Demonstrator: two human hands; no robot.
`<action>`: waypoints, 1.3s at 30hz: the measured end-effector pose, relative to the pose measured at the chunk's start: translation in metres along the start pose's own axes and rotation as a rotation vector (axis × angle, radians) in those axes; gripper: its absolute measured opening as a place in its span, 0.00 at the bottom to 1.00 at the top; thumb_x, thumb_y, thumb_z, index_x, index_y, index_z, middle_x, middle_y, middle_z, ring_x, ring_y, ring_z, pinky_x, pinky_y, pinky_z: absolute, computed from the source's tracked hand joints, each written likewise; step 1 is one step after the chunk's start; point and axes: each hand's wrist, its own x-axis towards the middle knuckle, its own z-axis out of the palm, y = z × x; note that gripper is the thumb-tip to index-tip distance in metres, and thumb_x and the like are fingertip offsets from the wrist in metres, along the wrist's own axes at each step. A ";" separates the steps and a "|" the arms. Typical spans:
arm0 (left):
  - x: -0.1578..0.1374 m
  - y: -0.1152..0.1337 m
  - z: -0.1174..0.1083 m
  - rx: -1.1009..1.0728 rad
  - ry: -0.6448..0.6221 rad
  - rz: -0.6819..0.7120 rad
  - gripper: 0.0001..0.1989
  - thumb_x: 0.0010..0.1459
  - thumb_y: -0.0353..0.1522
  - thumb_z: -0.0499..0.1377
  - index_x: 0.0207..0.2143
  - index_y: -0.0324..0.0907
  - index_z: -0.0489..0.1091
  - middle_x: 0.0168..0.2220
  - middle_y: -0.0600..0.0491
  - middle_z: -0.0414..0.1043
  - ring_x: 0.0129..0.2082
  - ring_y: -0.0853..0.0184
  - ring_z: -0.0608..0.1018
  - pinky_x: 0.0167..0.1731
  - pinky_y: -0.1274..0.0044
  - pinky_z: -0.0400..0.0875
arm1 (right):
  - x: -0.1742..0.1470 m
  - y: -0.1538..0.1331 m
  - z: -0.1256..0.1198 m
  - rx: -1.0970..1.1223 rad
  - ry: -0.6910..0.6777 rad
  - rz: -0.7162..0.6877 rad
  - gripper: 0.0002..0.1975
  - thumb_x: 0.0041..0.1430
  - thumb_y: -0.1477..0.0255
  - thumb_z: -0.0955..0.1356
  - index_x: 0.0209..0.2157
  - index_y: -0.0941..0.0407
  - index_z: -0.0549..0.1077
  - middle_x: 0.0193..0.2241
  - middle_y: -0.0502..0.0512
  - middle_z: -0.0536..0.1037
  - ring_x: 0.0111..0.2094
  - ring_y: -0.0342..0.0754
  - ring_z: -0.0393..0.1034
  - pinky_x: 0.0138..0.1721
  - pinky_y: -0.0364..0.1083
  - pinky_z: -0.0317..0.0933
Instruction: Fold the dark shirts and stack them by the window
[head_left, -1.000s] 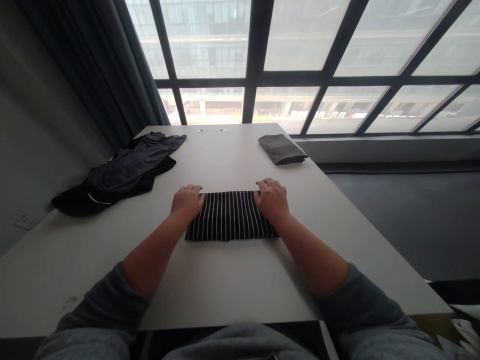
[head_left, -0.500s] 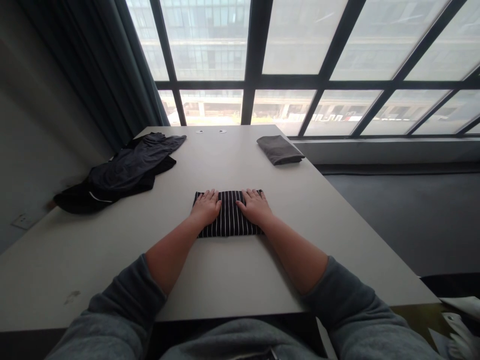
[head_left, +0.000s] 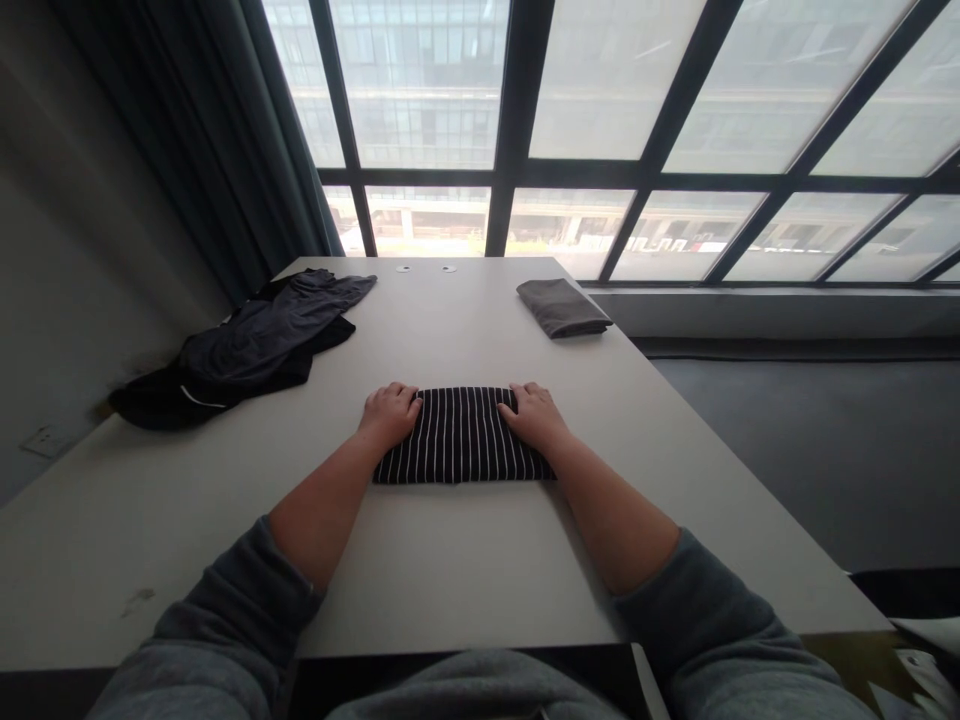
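Observation:
A folded black cloth with white stripes (head_left: pixel 461 438) lies flat on the table in front of me. My left hand (head_left: pixel 390 413) is at its far left corner, fingers bent over the side and thumb along the edge. At the far right corner, my right hand (head_left: pixel 536 415) holds the other side in the same way, its thumb on top of the stripes. The fingertips of both hands are partly hidden.
A folded grey cloth (head_left: pixel 562 308) rests near the table's right edge. Crumpled dark clothes (head_left: pixel 262 335) and a black cap (head_left: pixel 161 400) lie at the left. The white table (head_left: pixel 450 560) ends before a large window; a curtain (head_left: pixel 247 150) hangs on the left.
Both hands have slid outward from the top of the striped cloth to its two sides, uncovering more stripes. Their flat fingers have bent around the edges.

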 end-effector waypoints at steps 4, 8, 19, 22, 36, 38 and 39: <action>0.005 0.012 -0.006 0.009 0.009 0.066 0.21 0.72 0.40 0.51 0.60 0.44 0.74 0.62 0.42 0.72 0.63 0.50 0.72 0.65 0.58 0.61 | 0.008 0.003 0.000 0.047 0.017 -0.007 0.25 0.71 0.61 0.66 0.61 0.62 0.75 0.54 0.68 0.75 0.57 0.59 0.67 0.64 0.50 0.56; 0.024 0.039 -0.009 -0.021 -0.029 0.187 0.24 0.74 0.44 0.48 0.64 0.46 0.70 0.64 0.45 0.72 0.63 0.54 0.72 0.65 0.63 0.63 | 0.012 0.000 -0.002 0.063 0.017 -0.082 0.19 0.71 0.64 0.67 0.55 0.60 0.79 0.52 0.65 0.76 0.57 0.56 0.67 0.63 0.48 0.56; 0.039 0.039 -0.005 -0.095 -0.134 0.302 0.15 0.71 0.40 0.54 0.52 0.47 0.75 0.51 0.49 0.79 0.53 0.58 0.79 0.55 0.70 0.71 | 0.008 0.018 -0.025 0.138 -0.054 -0.031 0.13 0.66 0.67 0.72 0.49 0.58 0.77 0.47 0.62 0.80 0.51 0.55 0.72 0.55 0.48 0.63; 0.035 0.039 -0.007 -0.101 -0.128 0.268 0.16 0.72 0.41 0.52 0.52 0.47 0.74 0.49 0.48 0.80 0.50 0.55 0.81 0.50 0.68 0.72 | 0.003 0.020 -0.030 0.363 -0.063 0.069 0.17 0.64 0.67 0.72 0.53 0.57 0.74 0.44 0.59 0.81 0.45 0.52 0.75 0.49 0.47 0.67; 0.026 0.026 -0.016 -0.043 -0.129 0.100 0.18 0.74 0.42 0.47 0.49 0.45 0.72 0.48 0.45 0.81 0.47 0.54 0.82 0.44 0.69 0.72 | -0.015 0.004 -0.046 0.797 -0.401 -0.072 0.24 0.58 0.76 0.72 0.57 0.52 0.80 0.58 0.56 0.79 0.60 0.58 0.72 0.67 0.56 0.63; 0.019 0.017 -0.020 -0.031 -0.139 0.085 0.19 0.74 0.43 0.46 0.48 0.44 0.73 0.47 0.44 0.81 0.46 0.53 0.82 0.44 0.68 0.71 | -0.010 0.000 -0.048 0.730 -0.361 -0.127 0.26 0.59 0.79 0.70 0.58 0.51 0.80 0.58 0.55 0.79 0.59 0.56 0.73 0.66 0.55 0.64; 0.015 0.012 -0.022 -0.025 -0.146 0.077 0.20 0.74 0.43 0.45 0.48 0.44 0.73 0.47 0.43 0.81 0.46 0.53 0.82 0.44 0.68 0.71 | -0.007 -0.001 -0.051 0.705 -0.353 -0.166 0.26 0.60 0.80 0.70 0.59 0.50 0.79 0.58 0.54 0.79 0.59 0.56 0.73 0.65 0.54 0.65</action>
